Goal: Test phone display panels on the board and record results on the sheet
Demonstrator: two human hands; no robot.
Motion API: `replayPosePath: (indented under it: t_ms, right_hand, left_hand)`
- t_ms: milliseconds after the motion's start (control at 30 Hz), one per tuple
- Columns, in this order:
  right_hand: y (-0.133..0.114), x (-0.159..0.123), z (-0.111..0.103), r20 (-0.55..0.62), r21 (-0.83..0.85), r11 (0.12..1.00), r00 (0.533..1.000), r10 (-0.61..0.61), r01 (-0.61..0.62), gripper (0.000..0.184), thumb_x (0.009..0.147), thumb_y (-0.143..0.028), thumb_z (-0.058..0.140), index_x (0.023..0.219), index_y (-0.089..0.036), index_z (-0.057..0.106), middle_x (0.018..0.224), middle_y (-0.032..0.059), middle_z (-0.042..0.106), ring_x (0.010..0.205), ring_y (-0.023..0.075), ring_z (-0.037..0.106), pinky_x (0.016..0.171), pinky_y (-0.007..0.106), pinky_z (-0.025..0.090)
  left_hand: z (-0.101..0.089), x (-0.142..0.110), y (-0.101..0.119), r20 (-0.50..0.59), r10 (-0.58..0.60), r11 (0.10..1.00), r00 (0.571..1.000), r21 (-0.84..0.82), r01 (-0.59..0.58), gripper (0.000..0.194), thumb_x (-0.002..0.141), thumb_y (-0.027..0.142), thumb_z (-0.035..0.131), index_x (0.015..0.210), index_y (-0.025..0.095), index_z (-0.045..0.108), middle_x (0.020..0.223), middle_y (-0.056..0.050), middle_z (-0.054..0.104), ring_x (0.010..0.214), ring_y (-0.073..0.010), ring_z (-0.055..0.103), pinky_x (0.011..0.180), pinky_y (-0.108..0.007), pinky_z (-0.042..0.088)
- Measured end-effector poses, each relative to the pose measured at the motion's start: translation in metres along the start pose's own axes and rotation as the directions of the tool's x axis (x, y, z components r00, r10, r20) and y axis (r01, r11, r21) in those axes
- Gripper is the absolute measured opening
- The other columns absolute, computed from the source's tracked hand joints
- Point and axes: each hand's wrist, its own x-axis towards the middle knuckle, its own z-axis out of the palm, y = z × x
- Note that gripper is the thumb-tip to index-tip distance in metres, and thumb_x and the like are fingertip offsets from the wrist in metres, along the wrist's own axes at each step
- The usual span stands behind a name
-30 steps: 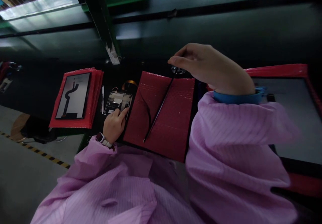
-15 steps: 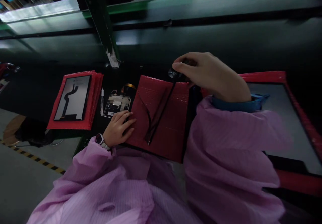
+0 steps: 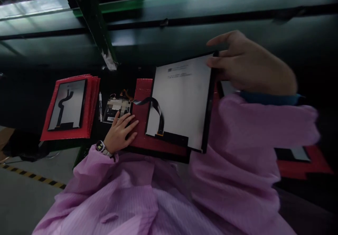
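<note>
My right hand (image 3: 237, 61) grips a display panel (image 3: 182, 97) by its upper right edge, index finger stretched out past the corner. The panel's pale back faces me, tilted above a red bubble-wrap sheet (image 3: 139, 136). A dark ribbon cable (image 3: 158, 110) curves from the panel's lower left towards an orange flex strip (image 3: 126, 93) at a small circuit board (image 3: 117, 108). Whether cable and strip are joined is too small to tell. My left hand (image 3: 120, 131) lies with fingers spread at the board's lower right, fingertips over its edge, holding nothing.
On the left, another display panel (image 3: 68, 103) rests on a stack of red bubble-wrap sheets (image 3: 86, 122). A white pen (image 3: 100, 106) lies between stack and board. Further red wrap (image 3: 295, 170) and a panel are at right, partly behind my sleeve. A green post (image 3: 97, 27) stands behind.
The display panel, seen edge-on before, has turned so its pale back and ribbon cable show. My right hand has moved right and slightly up with it. My left hand stays by the board.
</note>
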Motion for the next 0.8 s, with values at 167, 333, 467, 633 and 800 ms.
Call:
replayPosePath:
  t_ms: [167,333,467,633,800]
  right_hand:
    - [-0.005,0.006,0.047,0.067,0.335,0.928,0.987,0.147,-0.161,0.035,0.092,-0.001,0.052,0.124,-0.018,0.053,0.071,-0.0057,0.045,0.057,0.007,0.042,0.056,0.024,0.032]
    - [0.031,0.011,0.098,0.103,0.469,0.865,0.984,0.146,-0.177,0.03,0.088,0.0,0.051,0.112,-0.019,0.051,0.077,-0.004,0.048,0.066,0.0099,0.048,0.067,0.026,0.041]
    - [0.06,0.019,0.119,0.084,0.437,0.889,0.991,0.109,-0.135,0.03,0.086,-0.006,0.05,0.113,-0.02,0.051,0.082,-0.0017,0.053,0.074,0.0145,0.055,0.078,0.033,0.049]
    - [0.065,0.017,0.132,-0.003,0.287,0.949,0.991,0.133,-0.127,0.032,0.086,-0.012,0.05,0.117,-0.017,0.052,0.096,0.0076,0.059,0.095,0.0246,0.06,0.094,0.048,0.049]
    - [0.039,-0.003,0.134,-0.307,-0.16,0.985,0.945,-0.11,0.063,0.028,0.089,-0.021,0.055,0.115,-0.011,0.06,0.127,0.0225,0.055,0.126,0.0389,0.047,0.107,0.062,0.037]
  left_hand:
    - [0.006,-0.002,-0.011,-0.092,0.048,0.993,0.995,-0.101,-0.057,0.055,0.103,0.021,0.04,0.158,0.021,0.034,0.149,-0.012,0.058,0.147,-0.0251,0.043,0.128,-0.061,0.017]
    - [0.01,-0.002,-0.017,-0.127,0.066,0.991,0.99,-0.107,-0.08,0.063,0.103,0.014,0.036,0.163,0.021,0.018,0.151,-0.014,0.054,0.149,-0.0237,0.04,0.125,-0.055,0.031]
    - [0.011,-0.001,-0.015,-0.134,0.073,0.993,0.988,-0.082,-0.085,0.065,0.103,0.024,0.045,0.163,0.019,0.02,0.15,-0.015,0.056,0.149,-0.0273,0.041,0.122,-0.054,0.037]
    - [0.012,0.001,-0.012,-0.151,0.096,0.994,0.984,-0.033,-0.102,0.056,0.101,0.03,0.054,0.153,0.016,0.04,0.148,-0.015,0.057,0.148,-0.0303,0.042,0.121,-0.055,0.039]
    - [0.0,0.002,-0.005,-0.154,0.122,0.992,0.98,0.033,-0.119,0.039,0.1,0.028,0.054,0.135,0.013,0.059,0.14,-0.017,0.062,0.139,-0.0323,0.05,0.118,-0.056,0.04]
